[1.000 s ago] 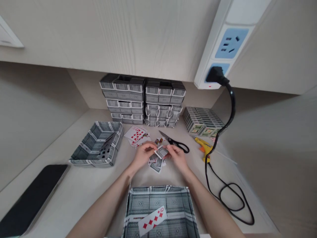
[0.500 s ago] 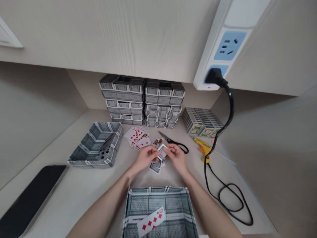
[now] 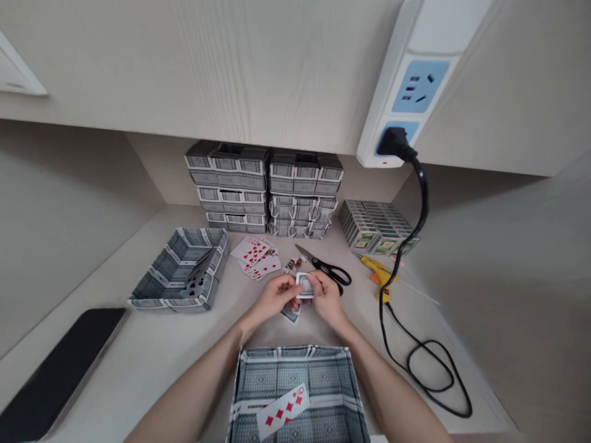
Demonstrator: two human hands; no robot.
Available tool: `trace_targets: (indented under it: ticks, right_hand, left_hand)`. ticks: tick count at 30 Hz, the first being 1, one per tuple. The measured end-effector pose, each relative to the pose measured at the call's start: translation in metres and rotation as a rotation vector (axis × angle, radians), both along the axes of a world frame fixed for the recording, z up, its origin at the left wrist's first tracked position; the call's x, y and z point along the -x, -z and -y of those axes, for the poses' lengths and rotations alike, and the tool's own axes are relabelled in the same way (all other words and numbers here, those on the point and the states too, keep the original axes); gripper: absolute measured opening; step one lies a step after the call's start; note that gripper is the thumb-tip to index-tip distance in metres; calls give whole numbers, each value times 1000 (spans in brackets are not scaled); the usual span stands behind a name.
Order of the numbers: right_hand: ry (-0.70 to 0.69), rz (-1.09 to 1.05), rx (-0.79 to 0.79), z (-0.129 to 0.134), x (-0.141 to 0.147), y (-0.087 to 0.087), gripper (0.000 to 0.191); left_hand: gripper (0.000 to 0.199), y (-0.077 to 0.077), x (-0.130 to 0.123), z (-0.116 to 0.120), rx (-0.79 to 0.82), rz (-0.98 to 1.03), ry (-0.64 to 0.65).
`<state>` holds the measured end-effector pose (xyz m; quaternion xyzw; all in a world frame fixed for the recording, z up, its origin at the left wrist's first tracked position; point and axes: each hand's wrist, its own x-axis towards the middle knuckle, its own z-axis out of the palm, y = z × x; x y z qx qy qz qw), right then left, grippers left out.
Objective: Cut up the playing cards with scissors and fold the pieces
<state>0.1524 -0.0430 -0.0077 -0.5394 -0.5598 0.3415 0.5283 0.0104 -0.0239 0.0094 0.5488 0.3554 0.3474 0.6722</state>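
Two grips [image 3: 279,294] [image 3: 327,296], one glue gun [image 3: 380,272], one plug [image 3: 393,142]

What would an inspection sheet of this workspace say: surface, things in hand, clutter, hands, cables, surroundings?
Surface: pale table, partly covered.
Things in hand: a playing card, patterned back showing; another card lies on the table just below.
Clutter: face-up cards, scissors, yellow glue gun, dark flat slab; the left box holds loose cards, the near box a diamond card.
Hands: left hand and right hand both grip the held card.
Cables: black cable hangs from a plug, crosses in front of the glue gun, loops on the table.
Surroundings: power strip on the panel; stacked boxes at the back.
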Motion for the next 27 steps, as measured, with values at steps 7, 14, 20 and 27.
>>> trace_targets:
  ticks: [7, 14, 20, 27]
  right_hand:
    - [-45, 37, 35, 1, 2, 0, 30]
    - [-75, 300, -40, 1, -2, -3, 42]
    - [-41, 513, -74, 6, -3, -14, 33]
    - [-131, 486, -70, 4, -5, -10, 23]
  left_hand:
    - [32, -2, 3, 0, -188, -154, -150]
    - [30, 6, 9, -8, -360, -313, -285]
    - [26, 2, 11, -8, -315, -247, -187]
    - [21, -5, 15, -10, -366, -245, -140]
